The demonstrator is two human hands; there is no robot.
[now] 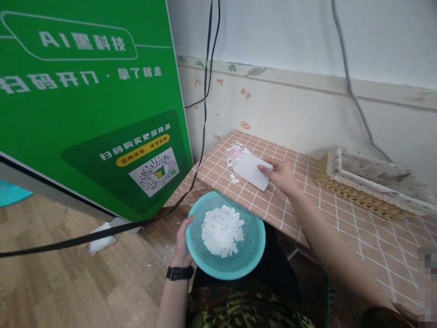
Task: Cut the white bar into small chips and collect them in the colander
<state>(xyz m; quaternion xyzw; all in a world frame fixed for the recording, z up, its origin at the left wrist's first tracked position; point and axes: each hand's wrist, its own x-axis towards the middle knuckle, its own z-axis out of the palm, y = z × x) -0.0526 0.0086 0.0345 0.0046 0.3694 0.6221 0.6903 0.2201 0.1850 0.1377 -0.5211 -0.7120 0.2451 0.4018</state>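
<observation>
My left hand (pixel 183 240) grips the left rim of a turquoise plastic colander (pixel 251 255), held just below the table edge. Inside it lies a heap of small white paper scraps (pixel 222 231). Over the table, my right hand (pixel 279 175) pinches the right end of a white card (pixel 251 170), thumb on top. The card's far left corner meets a small pile of white and pinkish paper scraps (pixel 235 154) on the tabletop. A few loose bits lie just in front of that pile. The fingers under the card are partly hidden.
A brown checked cloth covers the table (pixel 341 232). To the right stands a wicker basket (pixel 362 196) with a cloth lining. A tall green cabinet (pixel 85 105) is on the left. A black cable (pixel 205 114) hangs across the view; a white scrap (pixel 102 239) lies on the wooden floor.
</observation>
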